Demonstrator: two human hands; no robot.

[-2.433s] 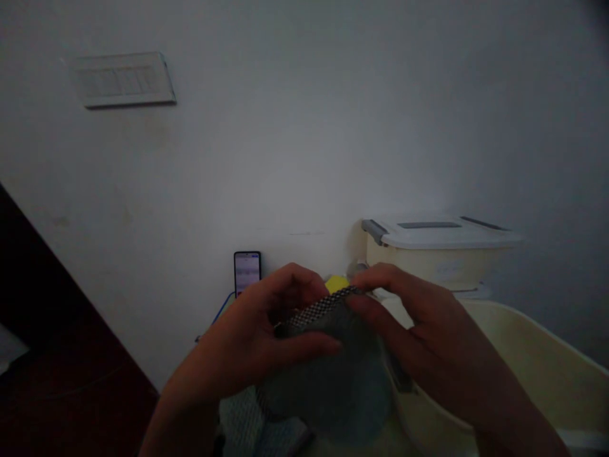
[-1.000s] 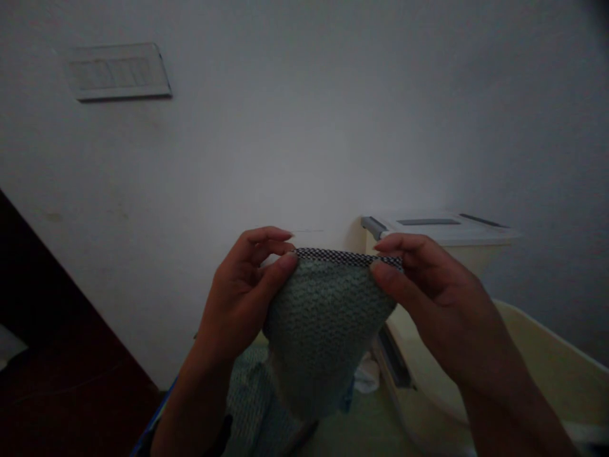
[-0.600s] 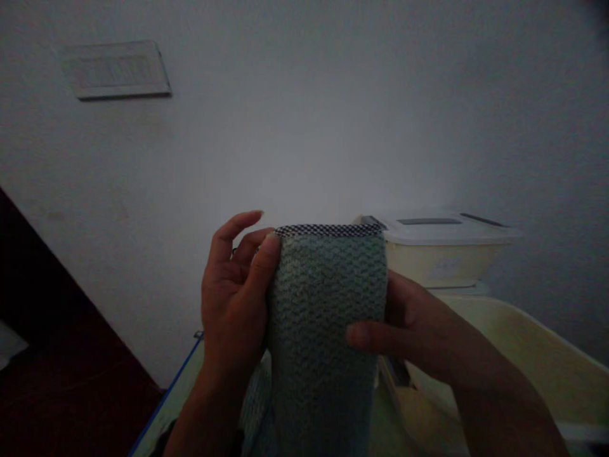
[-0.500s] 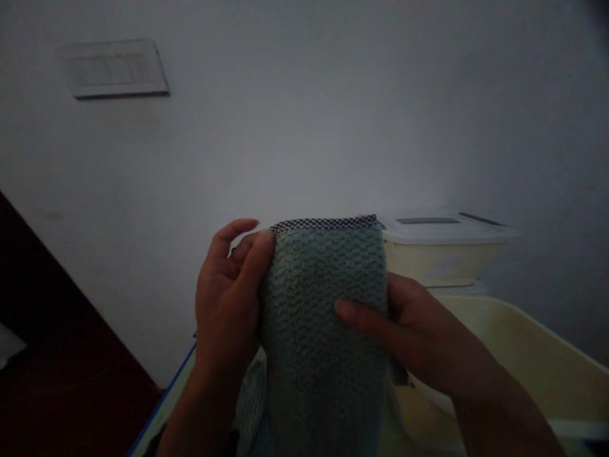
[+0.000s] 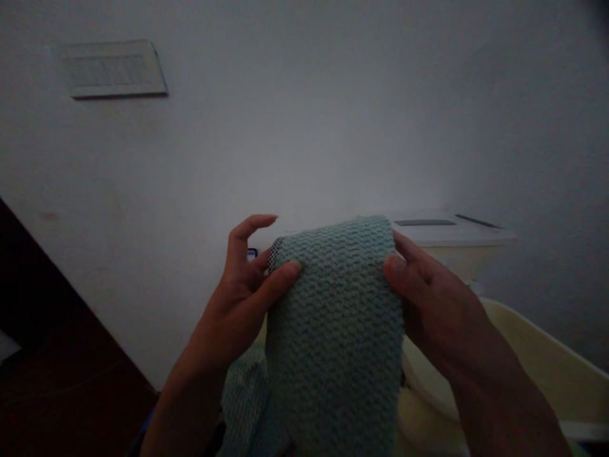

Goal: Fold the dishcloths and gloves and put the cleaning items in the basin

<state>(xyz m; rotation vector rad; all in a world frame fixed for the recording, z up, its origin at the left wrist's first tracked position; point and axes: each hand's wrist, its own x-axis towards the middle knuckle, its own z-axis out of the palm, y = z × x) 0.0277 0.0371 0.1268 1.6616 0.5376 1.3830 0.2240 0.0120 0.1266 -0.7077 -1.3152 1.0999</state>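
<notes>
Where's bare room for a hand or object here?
A hand might pass before the wall, above the knitted cloth and right of the wall plate. Beyond the right hand, bare surface shows on the lidded box and inside the open bin. Crowded: below the left hand, where more fabric shows, and between the hands.

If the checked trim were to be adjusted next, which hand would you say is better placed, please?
Probably the left hand: it holds the knitted cloth right beside the visible checked trim, whereas the right hand holds the opposite side, where no trim shows.
</notes>
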